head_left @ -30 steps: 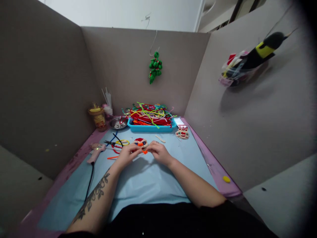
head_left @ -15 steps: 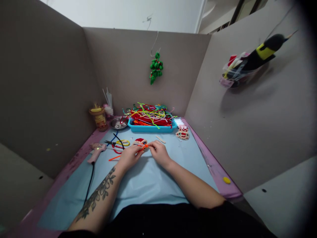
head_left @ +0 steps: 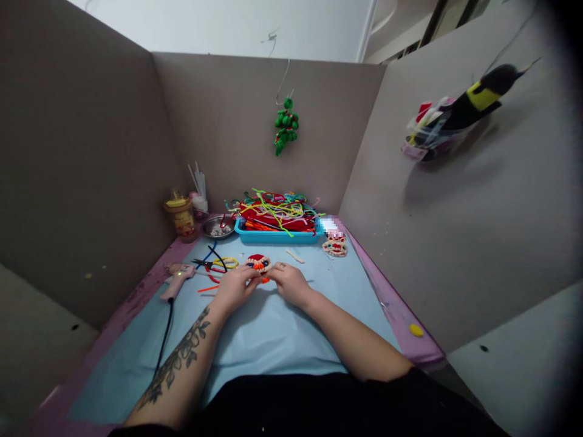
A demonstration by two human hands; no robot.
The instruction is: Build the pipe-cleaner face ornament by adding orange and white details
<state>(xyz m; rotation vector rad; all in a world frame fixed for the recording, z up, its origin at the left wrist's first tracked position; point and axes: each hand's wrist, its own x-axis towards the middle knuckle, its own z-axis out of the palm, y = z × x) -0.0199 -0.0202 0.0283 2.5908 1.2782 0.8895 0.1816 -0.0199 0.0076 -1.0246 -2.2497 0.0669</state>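
Both of my hands meet over the blue mat [head_left: 246,346], fingers pinched together. Between the fingertips shows a small bent piece of orange pipe cleaner [head_left: 265,280], with my left hand [head_left: 237,285] closed at one side of it and my right hand [head_left: 291,283] closed at the other. Just beyond the fingers lies a small pipe-cleaner figure [head_left: 259,259] in red and cream, with blue and orange spots; its near part is hidden by the hands. An orange strip [head_left: 208,289] rests left of my left hand.
Scissors [head_left: 223,263] with yellow handles and a pink glue gun [head_left: 180,280] lie at left. Behind stand a metal bowl [head_left: 219,227] and a blue tray [head_left: 279,238] heaped with pipe cleaners. A second figure [head_left: 336,246] is at right. Grey partitions [head_left: 218,121] enclose the table.
The orange piece has come down toward me between my fingertips, and its long strand across the figure no longer shows. More of the figure is visible. The view has shifted slightly.
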